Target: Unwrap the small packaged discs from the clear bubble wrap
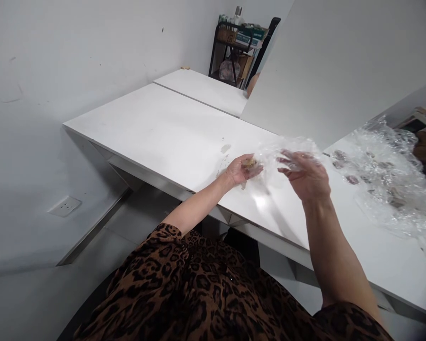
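Above the white table [184, 128], my left hand [237, 170] is curled, palm up, around a small yellowish thing [250, 162] whose kind I cannot make out. Thin clear plastic, seemingly a bag [270, 148], stretches from there to my right hand [308, 179]. The plastic lies over the right hand's bent, slightly blurred fingers, which seem to grip it. To the right, a large heap of crinkled clear plastic bags [390, 175] rests on the table, with small dark brownish things inside some of them.
A tall white panel [341, 61] rises behind the table's far edge. At the back stands a black shelf rack [230, 47] with boxes and bottles. Part of another person [252, 85] shows beside the panel. A wall socket [64, 206] is at the lower left.
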Tool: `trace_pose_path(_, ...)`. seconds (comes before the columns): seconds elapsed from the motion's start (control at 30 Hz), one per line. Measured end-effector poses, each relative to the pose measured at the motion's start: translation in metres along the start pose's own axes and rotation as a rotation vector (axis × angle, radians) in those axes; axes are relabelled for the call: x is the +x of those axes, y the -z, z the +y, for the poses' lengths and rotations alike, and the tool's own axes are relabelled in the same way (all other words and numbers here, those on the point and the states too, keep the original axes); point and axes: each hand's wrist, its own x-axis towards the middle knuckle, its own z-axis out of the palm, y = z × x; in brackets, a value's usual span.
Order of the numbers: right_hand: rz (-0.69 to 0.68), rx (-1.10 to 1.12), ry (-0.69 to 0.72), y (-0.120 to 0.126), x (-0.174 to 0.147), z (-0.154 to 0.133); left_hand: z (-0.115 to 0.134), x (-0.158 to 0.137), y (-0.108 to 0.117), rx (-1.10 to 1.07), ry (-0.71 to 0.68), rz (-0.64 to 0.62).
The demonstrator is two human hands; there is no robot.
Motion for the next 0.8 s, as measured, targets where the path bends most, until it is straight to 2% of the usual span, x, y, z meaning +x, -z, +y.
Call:
trace_pose_path(0.13,-0.036,0.185,0.155,0.002,-0.008,-0.022,0.003,-0.004,-0.001,-0.072,0.134,-0.058)
trace_pose_path(0.27,-0.11,0.368,0.29,0.003,-0.016,-0.037,0.003,-0.006,-0.004,-0.024,0.144,-0.047)
trace_pose_path(0.37,-0.116,0.413,0.361,0.007,-0.018,-0.044,0.001,-0.006,-0.004,0.025,0.123,-0.048)
trace_pose_path(0.47,-0.1,0.411,0.412,0.011,-0.016,-0.05,0.001,-0.006,-0.003,0.06,0.104,-0.043)
trace_pose_path(0.6,-0.193,0.293,0.371,0.012,-0.017,-0.062,-0.001,-0.007,-0.003,0.089,0.129,-0.035)
trace_pose_path(0.67,-0.215,0.226,0.426,0.016,-0.02,-0.073,-0.002,-0.009,-0.004,0.098,0.114,-0.023)
trace_pose_path(0.73,-0.185,0.178,0.512,0.029,-0.019,-0.086,-0.004,-0.009,-0.004,0.105,0.085,-0.025)
trace_pose_path(0.8,-0.11,0.155,0.536,0.057,-0.007,-0.1,-0.005,-0.009,-0.004,0.126,0.067,-0.033)
